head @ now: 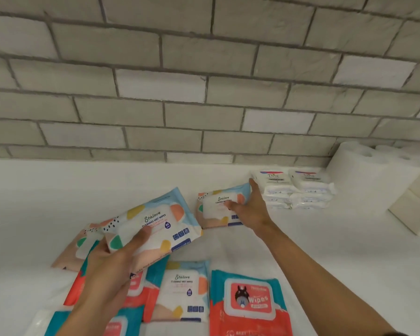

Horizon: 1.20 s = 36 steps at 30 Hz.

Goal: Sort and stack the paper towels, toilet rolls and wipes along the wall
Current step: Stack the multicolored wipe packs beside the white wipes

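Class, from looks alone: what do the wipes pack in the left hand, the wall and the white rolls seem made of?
Wipes pack: probably soft plastic film, slight sheen, printed, crimped end. Wall: seemingly grey brick or brick-look tile, matt, recessed joints. White rolls: paper, matt, soft, hollow cores.

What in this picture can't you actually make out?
Head view only.
Whether the right hand grips or pushes the far pack: the hand itself hides it.
The red pack under the left hand: label covered by hand and held pack.
The Wipes pack: cut off by the bottom edge.
The rolls: blurred at the right edge, count unclear.
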Available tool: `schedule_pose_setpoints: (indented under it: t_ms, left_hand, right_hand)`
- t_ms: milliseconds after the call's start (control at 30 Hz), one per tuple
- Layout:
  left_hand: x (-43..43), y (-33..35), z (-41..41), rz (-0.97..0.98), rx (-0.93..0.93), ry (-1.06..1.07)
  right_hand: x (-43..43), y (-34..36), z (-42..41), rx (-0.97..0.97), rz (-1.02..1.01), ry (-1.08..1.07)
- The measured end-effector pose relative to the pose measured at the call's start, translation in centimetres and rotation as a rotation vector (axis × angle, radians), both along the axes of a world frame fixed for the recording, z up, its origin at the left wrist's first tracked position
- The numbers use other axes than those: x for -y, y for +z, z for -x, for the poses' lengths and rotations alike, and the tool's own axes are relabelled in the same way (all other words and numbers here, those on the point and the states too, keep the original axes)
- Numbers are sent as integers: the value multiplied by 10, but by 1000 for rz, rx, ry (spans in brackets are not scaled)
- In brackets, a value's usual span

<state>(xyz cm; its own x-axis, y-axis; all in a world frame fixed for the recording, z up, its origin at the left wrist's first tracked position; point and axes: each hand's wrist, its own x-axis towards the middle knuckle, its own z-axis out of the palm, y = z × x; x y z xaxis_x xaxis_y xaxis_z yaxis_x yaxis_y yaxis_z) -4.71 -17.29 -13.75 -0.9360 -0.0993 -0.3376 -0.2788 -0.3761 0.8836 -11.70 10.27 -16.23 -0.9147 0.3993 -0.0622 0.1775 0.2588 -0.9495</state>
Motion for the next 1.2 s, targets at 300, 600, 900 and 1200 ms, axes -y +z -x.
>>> schedule_pose_setpoints:
  t_ms: [300,600,900,1200]
  left_hand:
    - [-16,3,42,50,7,-36]
    - [-31,-1,70,54,19,-86]
    - [-59,-1,95,-65,-7,-128]
    - [-87,-11,125,-91,69,-131]
  right_hand:
    - [-17,-20,72,124,-293,-7]
    - [-17,-53,81,194,-443,-27]
    - [-2,-71,65,105,-932,147]
    - [-11,-88,47,91,-935,326]
